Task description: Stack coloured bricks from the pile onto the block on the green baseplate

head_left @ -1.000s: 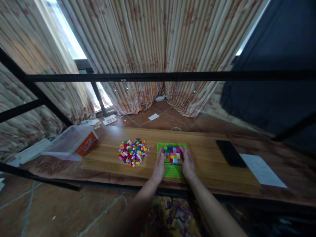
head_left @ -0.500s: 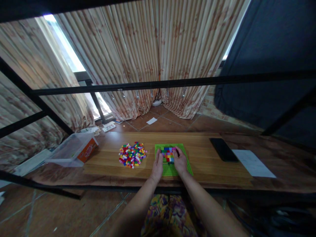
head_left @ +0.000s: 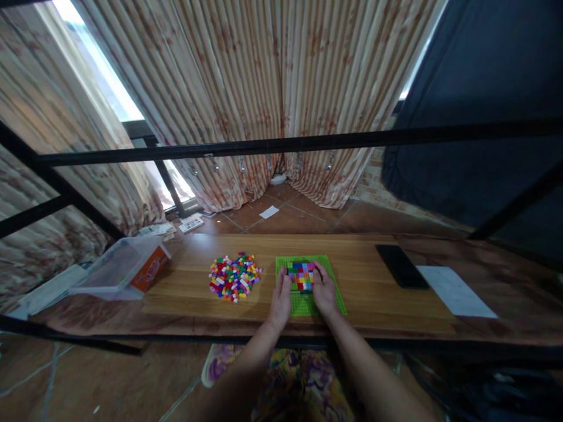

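A flat panel of multicoloured toy bricks [head_left: 302,275] lies over the green studded baseplate [head_left: 307,306] on the wooden board. A dark strip shows under its near edge; whether it is attached or lifted I cannot tell. Along the panel's left side is my left hand [head_left: 280,298], fingers close together against the edge. My right hand [head_left: 324,290] curls around the opposite side, its fingertips at the upper right corner. The panel is held between both hands. Left of the baseplate is a loose heap of small coloured bricks [head_left: 234,278].
A clear plastic box [head_left: 109,272] with an orange label stands at the board's left end. To the right lie a black phone [head_left: 401,266] and a white paper sheet [head_left: 457,291]. A black metal bar [head_left: 264,146] crosses beyond the wooden board [head_left: 180,293].
My right hand has shifted slightly outward and down, uncovering more of the panel's right side. The left hand stays almost in place. The whole view has moved a little.
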`<action>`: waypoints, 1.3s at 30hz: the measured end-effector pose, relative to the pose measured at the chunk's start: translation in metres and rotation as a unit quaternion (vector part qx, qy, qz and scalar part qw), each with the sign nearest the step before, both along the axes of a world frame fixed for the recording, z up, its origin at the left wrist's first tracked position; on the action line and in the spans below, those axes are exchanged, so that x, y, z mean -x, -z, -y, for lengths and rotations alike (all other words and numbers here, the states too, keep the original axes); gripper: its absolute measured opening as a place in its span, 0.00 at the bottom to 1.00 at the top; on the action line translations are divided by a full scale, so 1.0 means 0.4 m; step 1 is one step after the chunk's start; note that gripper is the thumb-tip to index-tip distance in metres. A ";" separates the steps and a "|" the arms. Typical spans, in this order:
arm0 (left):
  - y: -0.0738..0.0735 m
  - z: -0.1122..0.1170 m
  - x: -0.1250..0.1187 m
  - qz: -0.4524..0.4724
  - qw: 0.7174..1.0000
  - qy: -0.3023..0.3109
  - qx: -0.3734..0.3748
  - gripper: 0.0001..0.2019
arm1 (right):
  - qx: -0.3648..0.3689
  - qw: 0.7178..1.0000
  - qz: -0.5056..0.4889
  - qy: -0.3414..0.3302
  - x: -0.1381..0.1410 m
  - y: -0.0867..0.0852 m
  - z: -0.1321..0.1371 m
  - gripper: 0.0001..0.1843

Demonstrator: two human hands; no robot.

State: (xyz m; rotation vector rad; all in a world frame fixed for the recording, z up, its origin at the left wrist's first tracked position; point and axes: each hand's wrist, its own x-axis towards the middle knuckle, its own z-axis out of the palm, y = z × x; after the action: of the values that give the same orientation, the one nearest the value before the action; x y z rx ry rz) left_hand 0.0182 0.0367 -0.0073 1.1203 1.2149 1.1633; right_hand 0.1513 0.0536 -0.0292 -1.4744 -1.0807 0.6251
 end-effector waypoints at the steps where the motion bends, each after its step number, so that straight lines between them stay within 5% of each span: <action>1: 0.000 0.002 0.000 0.001 1.000 -0.002 0.002 0.31 | 0.001 1.000 -0.002 0.002 -0.001 -0.002 0.001 0.28; 17: -0.005 0.048 0.002 0.104 0.993 -0.052 0.002 0.25 | 0.026 0.998 -0.050 0.004 -0.030 0.003 0.012 0.28; 22: 0.002 0.135 0.132 -0.008 0.995 -0.086 -0.041 0.18 | -0.001 0.999 -0.017 0.033 -0.047 0.018 0.031 0.27; 26: -0.004 0.167 0.277 -0.147 0.974 -0.162 -0.058 0.13 | -0.072 0.986 0.116 0.090 -0.019 -0.033 0.077 0.24; 30: -0.006 0.148 0.359 -0.244 0.947 -0.201 -0.062 0.12 | -0.153 0.965 0.209 -0.038 0.077 -0.111 0.114 0.15; 34: -0.004 0.119 0.379 -0.324 0.921 -0.202 -0.075 0.12 | -0.083 0.937 0.251 -0.228 0.193 -0.119 0.093 0.14; 39: -0.008 0.095 0.387 -0.421 0.886 -0.165 -0.100 0.10 | -0.031 0.924 0.299 -0.236 0.276 -0.073 0.013 0.16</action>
State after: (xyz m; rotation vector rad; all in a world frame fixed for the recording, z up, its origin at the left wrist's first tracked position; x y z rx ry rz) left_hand -0.1368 -0.0011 -0.0042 1.7168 2.0466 1.0845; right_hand 0.0407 0.0486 -0.0002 -1.3862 -1.9522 0.4621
